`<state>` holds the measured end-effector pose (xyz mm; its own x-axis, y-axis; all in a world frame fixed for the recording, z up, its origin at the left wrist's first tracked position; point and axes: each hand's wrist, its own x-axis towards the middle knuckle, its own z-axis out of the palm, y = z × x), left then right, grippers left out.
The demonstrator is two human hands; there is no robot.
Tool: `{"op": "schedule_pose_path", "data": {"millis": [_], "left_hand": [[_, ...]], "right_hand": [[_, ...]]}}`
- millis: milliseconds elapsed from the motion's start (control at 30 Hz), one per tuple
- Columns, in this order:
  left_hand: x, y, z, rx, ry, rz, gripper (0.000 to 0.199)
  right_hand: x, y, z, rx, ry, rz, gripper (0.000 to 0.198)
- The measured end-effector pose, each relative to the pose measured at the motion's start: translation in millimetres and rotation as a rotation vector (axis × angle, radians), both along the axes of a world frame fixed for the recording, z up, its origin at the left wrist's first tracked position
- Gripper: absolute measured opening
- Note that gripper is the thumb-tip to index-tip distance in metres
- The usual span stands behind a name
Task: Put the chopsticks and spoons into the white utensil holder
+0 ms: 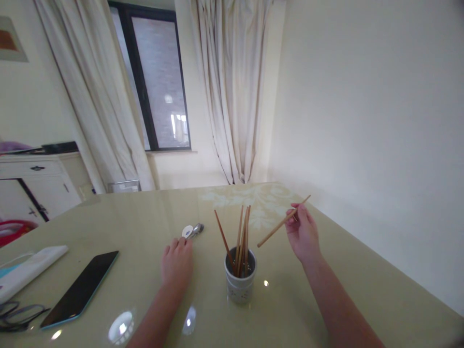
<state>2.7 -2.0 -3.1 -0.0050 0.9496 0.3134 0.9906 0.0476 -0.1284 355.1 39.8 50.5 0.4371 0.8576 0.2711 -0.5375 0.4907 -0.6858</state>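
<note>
My right hand (302, 234) is raised above the table to the right of a grey-white utensil holder. Its fingers pinch a wooden chopstick (277, 231), which slants down to the left toward the holder without touching it. Several chopsticks (239, 241) stand upright and leaning inside the utensil holder (240, 289). To the holder's left, my left hand (177, 261) rests low on the table with its fingers curled over metal spoons (197, 229). Their bowls point away past the fingertips, and their handles are hidden under the hand. A white oval piece (187, 231) with a dark mark lies against them.
A dark-screened tablet or phone (81, 289), a white power strip (34, 270) and dark cables (20, 314) lie at the left of the glossy table (152, 212). A wall (380, 145) borders the right side. Curtains (235, 96) and a window (159, 82) are behind.
</note>
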Motion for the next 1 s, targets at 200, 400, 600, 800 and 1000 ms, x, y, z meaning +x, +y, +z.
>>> {"op": "schedule_pose_path", "data": {"millis": [200,400,600,800,1000], "left_hand": [[0.6,1.4,-6.7,-0.008,-0.010,0.036,0.040],[6.3,0.2,-7.8,-0.029,-0.054,0.017,0.034],[21.3,-4.9,-4.1,-0.041,-0.180,-0.034,0.031],[27.6,-2.6,-16.8,0.023,-0.364,-0.171,0.024],[30.6,-0.7,-23.5,0.038,-0.610,-0.252,0.021]], "right_hand": [[-32.7,-18.2,0.1,0.044,-0.434,0.329,0.039],[-41.6,-17.1,-13.3,0.014,-0.569,0.408,0.048],[-45.1,-13.2,-24.3,-0.017,-0.468,0.441,0.050],[-50.3,-17.4,-24.6,0.018,-0.499,0.471,0.032],[-57.0,-24.3,-19.7,0.023,-0.460,0.457,0.033]]}}
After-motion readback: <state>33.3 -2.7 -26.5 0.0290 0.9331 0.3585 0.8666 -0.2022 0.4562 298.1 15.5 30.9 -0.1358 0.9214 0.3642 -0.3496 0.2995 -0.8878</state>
